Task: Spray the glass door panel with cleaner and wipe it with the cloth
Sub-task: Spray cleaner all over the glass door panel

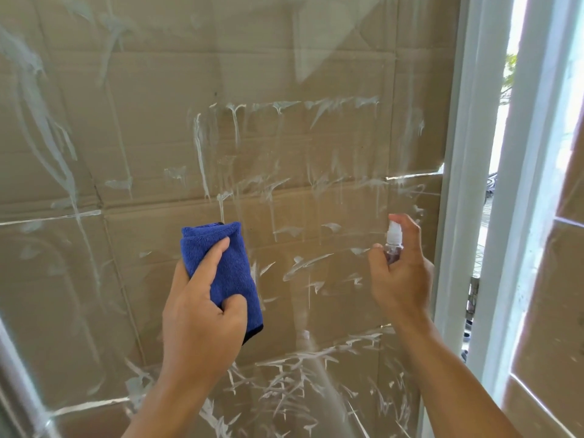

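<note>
The glass door panel [284, 147] fills the view, with brown cardboard behind it and white streaks and drips of cleaner across it. My left hand [202, 314] grips a folded blue cloth [230, 270], held up in front of the glass at centre left. My right hand [401, 273] holds a small clear spray bottle [394, 245] with a white nozzle, index finger resting on top of the nozzle, which points at the glass.
A white door frame [455, 184] runs down the right side of the panel, with a metal hinge [472, 295] on it. Beyond it is a bright gap to the outdoors and a second white-framed panel [537, 216].
</note>
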Motion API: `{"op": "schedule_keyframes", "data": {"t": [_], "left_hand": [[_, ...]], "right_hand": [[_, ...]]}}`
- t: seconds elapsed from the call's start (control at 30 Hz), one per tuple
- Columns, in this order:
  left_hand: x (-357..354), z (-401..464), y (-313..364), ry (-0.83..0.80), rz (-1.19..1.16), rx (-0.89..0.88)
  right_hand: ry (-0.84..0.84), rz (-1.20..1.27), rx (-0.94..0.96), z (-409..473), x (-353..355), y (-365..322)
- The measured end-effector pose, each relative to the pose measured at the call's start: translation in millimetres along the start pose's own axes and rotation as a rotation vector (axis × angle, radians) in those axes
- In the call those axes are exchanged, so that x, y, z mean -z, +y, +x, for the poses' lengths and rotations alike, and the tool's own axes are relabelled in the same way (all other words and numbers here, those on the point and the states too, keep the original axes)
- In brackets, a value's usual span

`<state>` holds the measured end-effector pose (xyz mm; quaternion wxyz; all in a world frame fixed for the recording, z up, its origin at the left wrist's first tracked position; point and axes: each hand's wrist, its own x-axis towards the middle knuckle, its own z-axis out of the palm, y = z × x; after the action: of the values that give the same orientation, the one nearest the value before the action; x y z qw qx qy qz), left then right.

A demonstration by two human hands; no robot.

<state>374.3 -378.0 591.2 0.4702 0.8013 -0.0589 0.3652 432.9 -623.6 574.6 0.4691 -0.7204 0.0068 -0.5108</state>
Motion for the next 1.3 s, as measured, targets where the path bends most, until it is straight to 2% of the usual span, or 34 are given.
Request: {"op": "schedule_keyframes", "data": {"t": [0.7, 1.3], "left_hand": [[-68.9, -2.7, 30.6, -0.043, -0.015, -0.036], [-125.0, -10.1, 38.5, -0.097, -0.024, -0.035]], "right_hand": [[0.136, -0.027, -0.043, 62.2, 39.7, 49.0], [0.113, -0.141, -0.065, 75.3, 61.6, 110.3]]}}
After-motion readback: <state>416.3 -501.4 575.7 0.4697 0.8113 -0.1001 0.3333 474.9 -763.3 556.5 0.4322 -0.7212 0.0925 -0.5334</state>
